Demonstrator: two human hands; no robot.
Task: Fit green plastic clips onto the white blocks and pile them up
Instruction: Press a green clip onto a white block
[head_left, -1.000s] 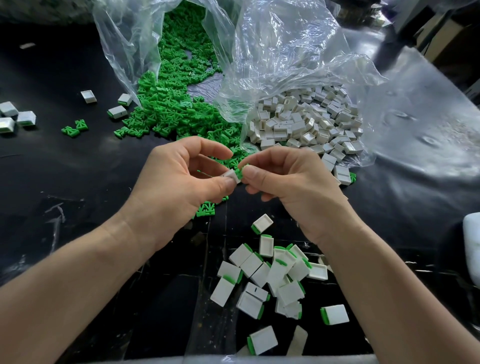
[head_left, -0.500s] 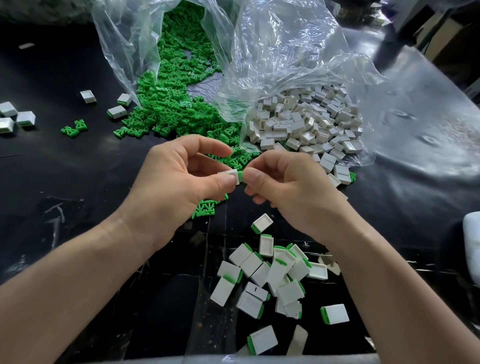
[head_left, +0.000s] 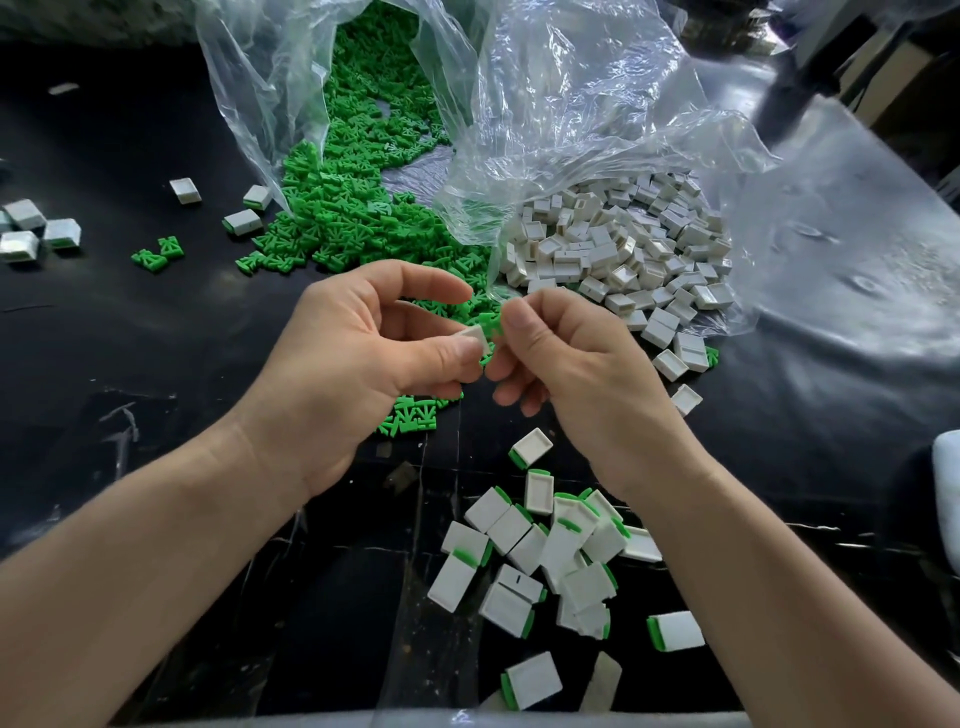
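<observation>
Table (head_left: 156, 364): black, glossy.
Hands: your left hand (head_left: 353, 374) pinched a white block (head_left: 475, 335), right hand (head_left: 576, 374) a green clip (head_left: 488, 322).
Risk: a crooked clip might have slipped.

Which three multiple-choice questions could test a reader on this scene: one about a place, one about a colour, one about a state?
1. Where does the heap of finished blocks lie?
A. Inside a bag
B. Close to the person, below the right hand
C. On top of the loose clips

2. What colour are the clips that spill from the clear bag?
A. Green
B. Red
C. Yellow

3. What is the left hand doing?
A. Lying flat on the table
B. Pulling a bag
C. Pinching a white block

Answers:
1 B: the heap lies at the near edge, just below that hand.
2 A: every loose clip is bright green.
3 C: thumb and finger are curled round the block, raised above the table.
</observation>
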